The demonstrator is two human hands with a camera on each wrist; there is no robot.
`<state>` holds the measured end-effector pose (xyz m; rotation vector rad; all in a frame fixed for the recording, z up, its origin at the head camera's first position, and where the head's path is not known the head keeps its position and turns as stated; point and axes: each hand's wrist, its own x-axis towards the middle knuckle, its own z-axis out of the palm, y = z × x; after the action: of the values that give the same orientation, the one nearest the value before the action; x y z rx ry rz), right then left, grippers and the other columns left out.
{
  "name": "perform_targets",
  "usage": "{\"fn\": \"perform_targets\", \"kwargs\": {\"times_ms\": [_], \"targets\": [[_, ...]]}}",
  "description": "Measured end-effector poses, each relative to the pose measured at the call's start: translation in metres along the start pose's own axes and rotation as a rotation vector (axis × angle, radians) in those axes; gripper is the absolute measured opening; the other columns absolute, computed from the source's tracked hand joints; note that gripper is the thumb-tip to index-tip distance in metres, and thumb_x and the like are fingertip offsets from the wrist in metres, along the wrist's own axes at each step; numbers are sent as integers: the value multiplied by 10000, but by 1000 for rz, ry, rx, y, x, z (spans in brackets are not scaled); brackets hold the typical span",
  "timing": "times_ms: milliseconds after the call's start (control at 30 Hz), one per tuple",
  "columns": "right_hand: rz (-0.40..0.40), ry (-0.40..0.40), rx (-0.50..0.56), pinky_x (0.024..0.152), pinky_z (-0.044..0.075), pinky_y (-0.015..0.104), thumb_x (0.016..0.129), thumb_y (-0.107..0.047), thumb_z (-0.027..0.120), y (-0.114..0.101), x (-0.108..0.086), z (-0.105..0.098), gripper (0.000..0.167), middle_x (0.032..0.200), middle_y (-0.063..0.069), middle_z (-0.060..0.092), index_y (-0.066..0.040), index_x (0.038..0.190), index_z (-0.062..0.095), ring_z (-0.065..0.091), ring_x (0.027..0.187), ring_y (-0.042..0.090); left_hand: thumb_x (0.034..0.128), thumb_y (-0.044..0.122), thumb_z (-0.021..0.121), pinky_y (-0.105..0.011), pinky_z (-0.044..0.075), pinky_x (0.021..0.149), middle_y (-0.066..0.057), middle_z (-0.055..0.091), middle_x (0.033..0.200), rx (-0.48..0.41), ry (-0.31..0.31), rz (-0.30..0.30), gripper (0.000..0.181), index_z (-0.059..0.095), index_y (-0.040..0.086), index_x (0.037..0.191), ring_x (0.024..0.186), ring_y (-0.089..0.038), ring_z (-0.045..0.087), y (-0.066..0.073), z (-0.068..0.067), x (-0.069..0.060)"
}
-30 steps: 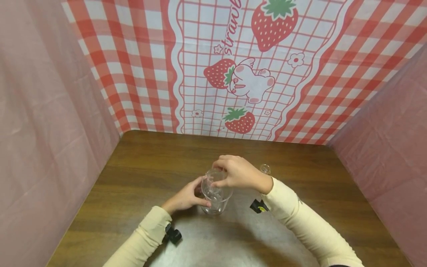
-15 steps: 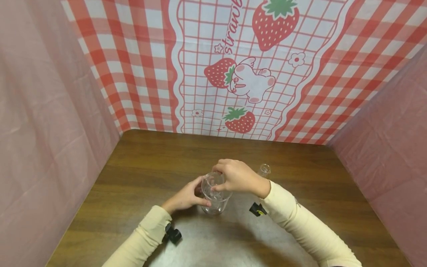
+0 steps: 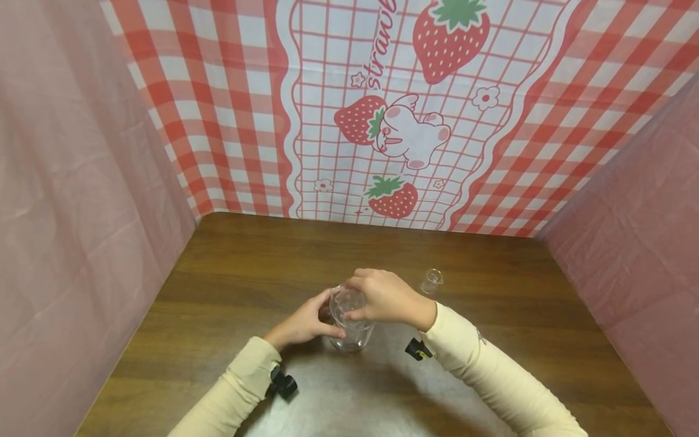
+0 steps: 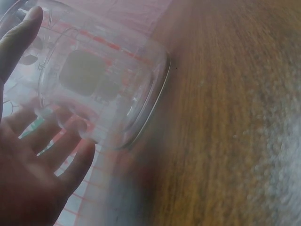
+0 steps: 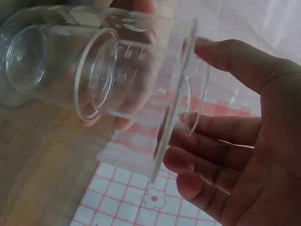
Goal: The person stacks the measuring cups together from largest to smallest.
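Observation:
A large clear glass beaker [image 3: 352,341] stands on the table, and my left hand [image 3: 306,318] holds its side, thumb in front and fingers behind. In the right wrist view a smaller beaker [image 5: 54,63] sits inside the large one. My right hand [image 3: 390,297] pinches a still smaller beaker [image 5: 198,101] near its rim, thumb on one side and fingers on the other. Most of this held beaker is within the large beaker, its rim just above the large rim. Whether its base touches the beaker below, I cannot tell.
A tiny glass beaker [image 3: 431,281] stands on the wooden table [image 3: 246,261], behind and right of my right hand. A strawberry-print cloth [image 3: 404,200] hangs at the back, with pink curtains [image 3: 82,212] at both sides. A small black camera [image 3: 284,383] is on my left wrist.
My right hand has moved down and slightly nearer, lowering the held beaker into the large one. The tiny beaker at the right now shows fully. My left hand has stayed in place.

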<state>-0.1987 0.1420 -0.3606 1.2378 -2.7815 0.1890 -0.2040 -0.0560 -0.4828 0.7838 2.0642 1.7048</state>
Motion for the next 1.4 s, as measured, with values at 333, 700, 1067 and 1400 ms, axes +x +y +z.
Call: {"fn": "perform_targets", "kwargs": {"times_ms": [333,700,1067,1400], "targets": [[-1,-36,-33,618,566,278,737,-435,813,-3,0,8,500,861,-8,642,-83,1078,714,616,697,118,755,159,837,-494,464,1072,-234,435,1478,33,14,1,929,295,-24,1487,1274,-402,521,0,0,1],[5,-49,-89,664,594,315,746,-452,803,-4,2,13,512,903,2,671,-85,1090,708,662,748,159,746,139,836,-508,446,1087,-241,442,1468,21,15,0,934,293,-17,1490,1283,-416,512,3,0,0],[-7,-71,-132,654,598,351,727,-445,812,-8,2,14,508,923,32,694,-87,1071,706,678,728,196,743,138,839,-507,455,1076,-230,471,1448,45,28,-10,931,304,-14,1488,1254,-398,539,4,1,0],[16,-105,-129,717,611,372,723,-464,806,-9,4,24,552,1038,72,723,-85,1109,697,710,825,232,748,130,834,-509,460,1071,-236,427,1483,44,20,-20,933,291,-20,1492,1251,-418,536,4,1,0]]}}
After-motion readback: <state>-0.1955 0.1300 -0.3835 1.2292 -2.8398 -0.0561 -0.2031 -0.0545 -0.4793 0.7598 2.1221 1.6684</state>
